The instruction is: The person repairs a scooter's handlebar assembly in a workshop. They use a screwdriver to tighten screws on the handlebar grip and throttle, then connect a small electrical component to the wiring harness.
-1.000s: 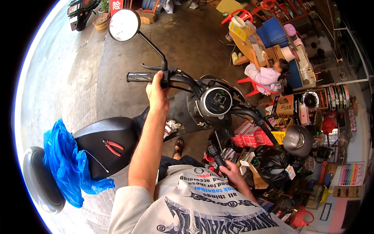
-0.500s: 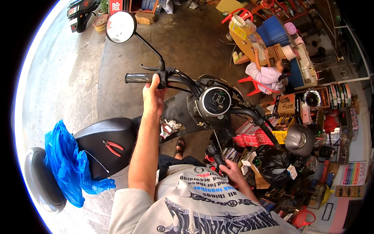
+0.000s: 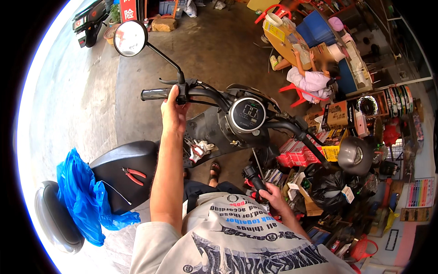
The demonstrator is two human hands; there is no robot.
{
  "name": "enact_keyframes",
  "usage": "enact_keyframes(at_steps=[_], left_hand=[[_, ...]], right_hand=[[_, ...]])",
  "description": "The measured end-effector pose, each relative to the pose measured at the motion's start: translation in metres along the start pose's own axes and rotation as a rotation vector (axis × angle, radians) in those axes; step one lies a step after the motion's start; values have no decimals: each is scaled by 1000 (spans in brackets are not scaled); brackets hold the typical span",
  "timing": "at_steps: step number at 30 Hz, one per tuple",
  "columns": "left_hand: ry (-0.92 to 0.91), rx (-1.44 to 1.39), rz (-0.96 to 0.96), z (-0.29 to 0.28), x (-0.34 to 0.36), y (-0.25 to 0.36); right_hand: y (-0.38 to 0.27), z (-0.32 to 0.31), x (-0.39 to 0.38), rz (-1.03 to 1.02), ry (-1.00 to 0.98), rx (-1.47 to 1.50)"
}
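I stand beside a black scooter [image 3: 214,128]. My left hand [image 3: 174,112] grips its left handlebar [image 3: 157,94] near the brake lever, below the round mirror [image 3: 130,38]. My right hand [image 3: 273,197] is closed around a black-handled tool [image 3: 253,177], low beside the scooter's front body. The round speedometer [image 3: 247,114] sits between the bars. Red-handled pliers [image 3: 132,175] lie on the black seat [image 3: 125,176].
A blue plastic bag [image 3: 82,201] hangs over the seat's rear. A person in a pale shirt [image 3: 312,80] sits on a red chair at a table to the far right. Boxes, a dark helmet [image 3: 355,155] and black bags crowd the right side. Bare concrete lies to the left.
The view has shifted slightly; the handlebar and mirror sit a little lower and further right in frame. Both hands keep their holds.
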State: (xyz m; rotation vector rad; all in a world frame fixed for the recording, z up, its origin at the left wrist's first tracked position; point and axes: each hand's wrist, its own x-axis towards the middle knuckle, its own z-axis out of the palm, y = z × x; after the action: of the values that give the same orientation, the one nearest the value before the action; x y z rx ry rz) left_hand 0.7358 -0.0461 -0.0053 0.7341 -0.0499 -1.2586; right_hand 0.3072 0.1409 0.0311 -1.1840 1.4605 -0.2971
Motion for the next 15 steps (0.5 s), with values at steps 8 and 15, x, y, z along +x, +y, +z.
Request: enact_keyframes(at_steps=[8,15], left_hand=[[-124,-11,70,-11,-1,-4],[-46,-124,-23,-40,-29,-36]], right_hand=[[-12,-3,-6,8,-19,161],[-12,-8,-13,-6,-6,245]])
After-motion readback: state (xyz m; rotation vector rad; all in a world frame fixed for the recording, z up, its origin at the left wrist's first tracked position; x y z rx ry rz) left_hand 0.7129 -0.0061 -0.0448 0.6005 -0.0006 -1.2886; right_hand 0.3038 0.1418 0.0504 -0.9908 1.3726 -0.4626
